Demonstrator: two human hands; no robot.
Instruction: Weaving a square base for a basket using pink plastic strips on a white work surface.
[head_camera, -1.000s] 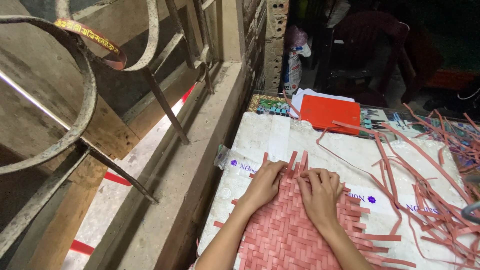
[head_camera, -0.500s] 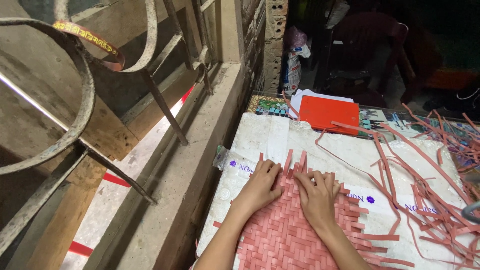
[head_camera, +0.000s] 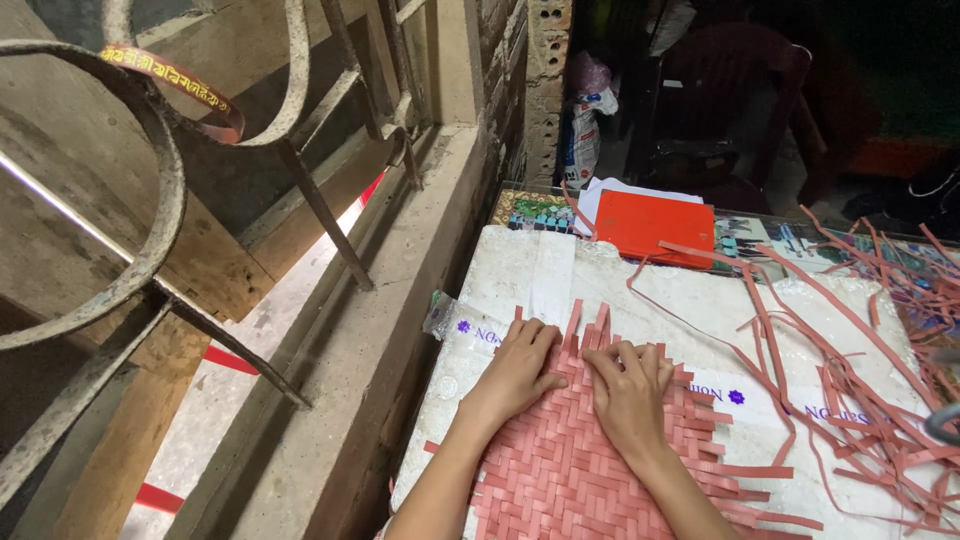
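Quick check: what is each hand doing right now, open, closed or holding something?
Left hand: open, pressed flat on the pink woven mat, gripping nothing.
Right hand: open, fingers bent on the mat's far edge.

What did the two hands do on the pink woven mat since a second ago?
Not much. The left hand and right hand slid slightly closer together at the top edge of the pink woven strip mat, fingers pressing on the loose strip ends. Nothing was picked up or let go. The mat, the red flat folder and the scattered pink strips stayed put.
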